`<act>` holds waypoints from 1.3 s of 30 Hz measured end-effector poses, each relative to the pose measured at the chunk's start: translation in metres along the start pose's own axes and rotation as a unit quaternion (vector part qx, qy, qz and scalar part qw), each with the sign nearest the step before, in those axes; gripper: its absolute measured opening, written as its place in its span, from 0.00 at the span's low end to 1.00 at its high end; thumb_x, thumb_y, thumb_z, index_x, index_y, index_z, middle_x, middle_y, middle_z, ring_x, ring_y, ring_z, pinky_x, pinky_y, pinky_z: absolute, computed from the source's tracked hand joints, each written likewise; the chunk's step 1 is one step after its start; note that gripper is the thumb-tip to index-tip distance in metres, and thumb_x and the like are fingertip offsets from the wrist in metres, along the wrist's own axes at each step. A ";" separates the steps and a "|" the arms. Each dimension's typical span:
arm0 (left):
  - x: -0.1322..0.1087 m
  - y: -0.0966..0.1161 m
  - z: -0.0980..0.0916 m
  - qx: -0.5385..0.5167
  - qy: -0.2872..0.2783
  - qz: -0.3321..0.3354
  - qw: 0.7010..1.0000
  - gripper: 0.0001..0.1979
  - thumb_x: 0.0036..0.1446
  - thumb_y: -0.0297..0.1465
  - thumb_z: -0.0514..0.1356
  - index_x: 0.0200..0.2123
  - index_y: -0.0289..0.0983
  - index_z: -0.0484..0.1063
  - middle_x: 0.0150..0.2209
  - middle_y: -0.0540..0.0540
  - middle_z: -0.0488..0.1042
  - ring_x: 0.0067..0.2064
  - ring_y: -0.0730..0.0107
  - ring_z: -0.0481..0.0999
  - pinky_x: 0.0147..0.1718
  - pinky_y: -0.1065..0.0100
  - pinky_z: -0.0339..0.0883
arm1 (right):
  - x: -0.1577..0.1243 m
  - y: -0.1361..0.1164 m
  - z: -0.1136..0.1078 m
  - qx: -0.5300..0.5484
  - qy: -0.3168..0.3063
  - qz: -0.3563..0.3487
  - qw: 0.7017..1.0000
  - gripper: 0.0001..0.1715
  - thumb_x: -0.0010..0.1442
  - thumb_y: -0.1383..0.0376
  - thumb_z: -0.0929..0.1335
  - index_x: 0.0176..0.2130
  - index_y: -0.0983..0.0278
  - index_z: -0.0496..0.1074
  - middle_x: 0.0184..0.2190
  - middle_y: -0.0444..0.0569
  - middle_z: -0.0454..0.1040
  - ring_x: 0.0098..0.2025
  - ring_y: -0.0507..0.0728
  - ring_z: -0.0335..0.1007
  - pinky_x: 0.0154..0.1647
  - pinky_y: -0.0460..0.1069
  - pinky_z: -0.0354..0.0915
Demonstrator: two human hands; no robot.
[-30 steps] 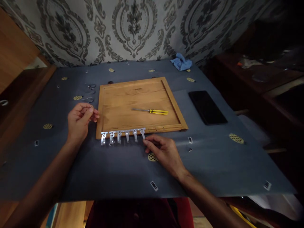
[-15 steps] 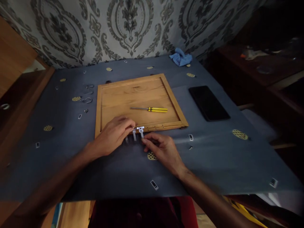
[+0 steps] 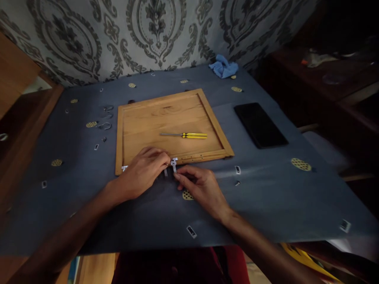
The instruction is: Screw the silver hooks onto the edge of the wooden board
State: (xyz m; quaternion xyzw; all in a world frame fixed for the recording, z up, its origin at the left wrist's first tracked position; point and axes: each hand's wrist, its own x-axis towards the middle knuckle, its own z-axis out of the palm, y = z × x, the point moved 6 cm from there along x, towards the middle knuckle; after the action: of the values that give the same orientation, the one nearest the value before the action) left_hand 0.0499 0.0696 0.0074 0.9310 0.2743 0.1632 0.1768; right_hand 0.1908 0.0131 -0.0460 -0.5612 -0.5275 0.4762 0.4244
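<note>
A wooden framed panel [image 3: 119, 134] lies flat on the cloth-covered table. At its near edge is a small T-shaped metal bracket [image 3: 173, 164], with the thumb and fingertips of my right hand [image 3: 204, 188] pinching its lower end. My left hand [image 3: 143, 171] rests over the same edge, closed in a pinch beside the bracket's head; whatever those fingertips grip is too small to make out. Another bracket [image 3: 166, 172] shows partly between the hands. Further left, a metal piece [image 3: 124, 168] peeks out on the panel's corner. A yellow-and-black screwdriver [image 3: 194, 135] lies on the panel.
Right of the panel lies a black phone-like slab [image 3: 260, 125], with a small screw [image 3: 237, 183] on the cloth nearer me. Curved metal pieces [image 3: 104, 126] and small hardware [image 3: 104, 139] are at left. A blue cloth [image 3: 223, 67] sits by the patterned wall.
The bracket in my right hand has tilted slightly, and its head is now partly covered by my left fingertips. The whole view has shifted a little.
</note>
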 end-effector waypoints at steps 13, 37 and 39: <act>0.000 0.008 -0.002 0.056 -0.011 0.047 0.997 0.08 0.71 0.27 0.50 0.42 0.39 0.69 0.43 0.44 0.77 0.48 0.61 0.75 0.53 0.54 0.67 | -0.004 -0.002 -0.002 -0.038 0.011 -0.035 0.999 0.07 0.62 0.61 0.69 0.36 0.59 0.79 0.27 0.43 0.79 0.25 0.52 0.74 0.31 0.49 0.67; -0.003 0.002 0.003 0.044 -0.036 -0.017 0.998 0.08 0.72 0.28 0.51 0.45 0.37 0.70 0.53 0.42 0.75 0.57 0.60 0.72 0.56 0.51 0.68 | -0.016 -0.031 -0.009 -0.474 -0.044 -0.398 0.784 0.21 0.63 0.78 0.64 0.54 0.69 0.75 0.57 0.54 0.75 0.43 0.57 0.70 0.40 0.51 0.73; -0.003 0.001 0.004 0.039 -0.041 -0.026 0.998 0.08 0.72 0.29 0.50 0.45 0.38 0.70 0.54 0.42 0.75 0.57 0.59 0.72 0.56 0.51 0.68 | -0.015 -0.031 -0.009 -0.473 -0.040 -0.397 0.786 0.21 0.63 0.78 0.64 0.53 0.69 0.75 0.57 0.53 0.76 0.44 0.57 0.70 0.41 0.50 0.72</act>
State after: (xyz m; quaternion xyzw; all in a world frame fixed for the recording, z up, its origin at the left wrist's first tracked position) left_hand 0.0499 0.0661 0.0043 0.9358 0.2968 0.1094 0.1557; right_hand 0.1941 0.0008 -0.0130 -0.4133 -0.8791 -0.0214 0.2365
